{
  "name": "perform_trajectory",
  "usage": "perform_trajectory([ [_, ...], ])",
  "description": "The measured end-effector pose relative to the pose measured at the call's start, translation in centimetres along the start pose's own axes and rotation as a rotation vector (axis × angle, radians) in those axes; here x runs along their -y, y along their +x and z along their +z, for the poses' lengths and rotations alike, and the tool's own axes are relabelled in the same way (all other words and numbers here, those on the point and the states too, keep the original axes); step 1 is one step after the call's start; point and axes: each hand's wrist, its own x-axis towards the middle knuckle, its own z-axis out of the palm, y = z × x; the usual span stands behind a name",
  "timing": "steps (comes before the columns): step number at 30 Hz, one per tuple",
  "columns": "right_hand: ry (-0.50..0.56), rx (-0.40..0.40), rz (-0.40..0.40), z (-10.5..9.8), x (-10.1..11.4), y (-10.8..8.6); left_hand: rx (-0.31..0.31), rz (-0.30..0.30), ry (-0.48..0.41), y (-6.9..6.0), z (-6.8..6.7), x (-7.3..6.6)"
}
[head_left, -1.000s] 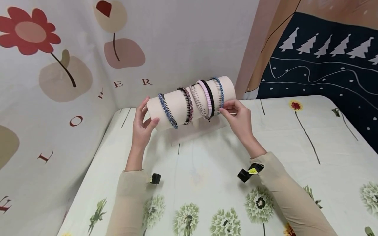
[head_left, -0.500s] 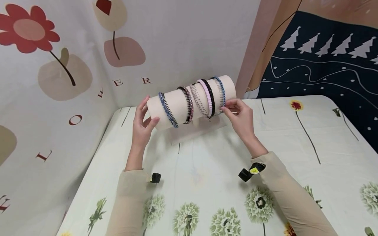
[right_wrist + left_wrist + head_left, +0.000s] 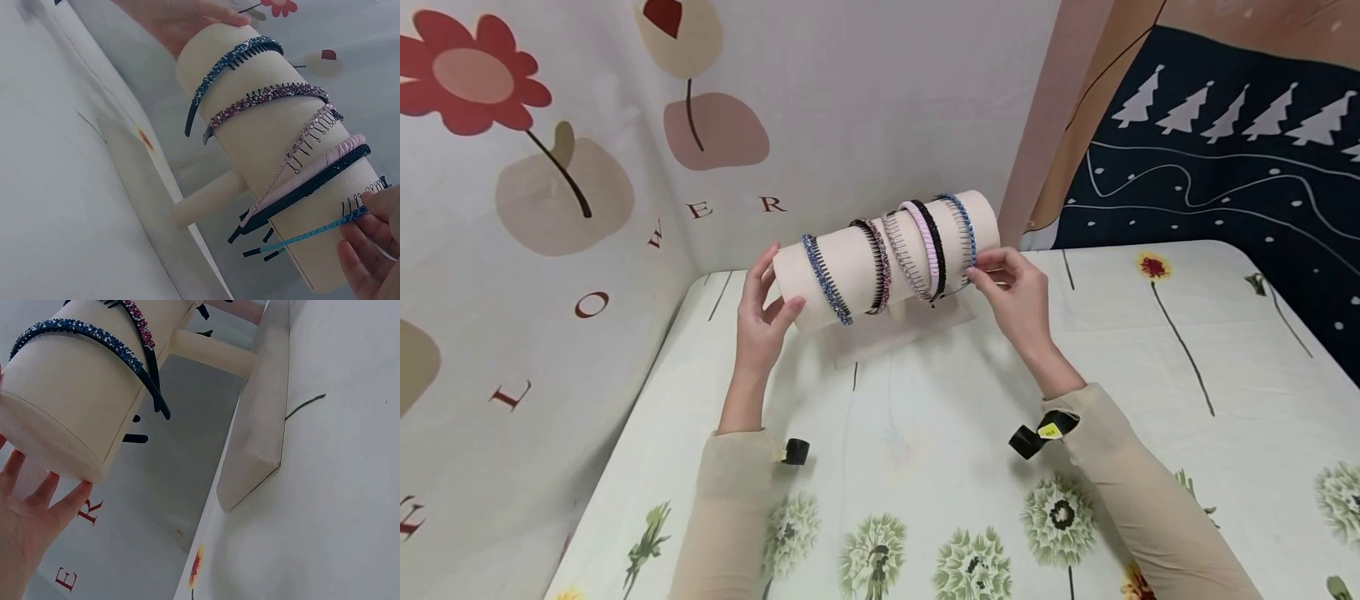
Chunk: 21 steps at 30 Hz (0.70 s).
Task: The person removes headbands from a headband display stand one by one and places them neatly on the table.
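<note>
A cream padded cylinder stand (image 3: 842, 271) lies sideways on its post and base, with several headbands around it. My left hand (image 3: 762, 321) grips its left end, thumb in front and fingers at the end face. In the left wrist view, fingertips (image 3: 78, 490) press the end's edge. At the other end, my right hand (image 3: 1018, 296) pinches the blue toothed headband (image 3: 964, 221) between thumb and fingers; in the right wrist view its light-blue arm (image 3: 300, 239) runs past the cylinder. Left of it sit a black headband (image 3: 936, 242) and a pink headband (image 3: 925, 237), side by side.
A thin pale toothed headband (image 3: 902, 254), a dark pink-glitter headband (image 3: 880, 267) and a blue-glitter headband (image 3: 826, 279) sit further left. The stand's base (image 3: 887, 337) rests on a flower-print tablecloth (image 3: 880, 450). A printed curtain (image 3: 865, 108) hangs behind.
My right hand has shifted slightly right, drawing the lower part of the blue headband toward the cylinder's right end. My left hand and the other headbands have stayed in place.
</note>
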Motion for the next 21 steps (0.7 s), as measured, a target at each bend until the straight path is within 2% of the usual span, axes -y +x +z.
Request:
perform_trajectory([
  [21, 0.059, -0.001, 0.024, -0.92, 0.4, 0.53, 0.007, 0.008, -0.024, 0.0, -0.06, 0.05],
])
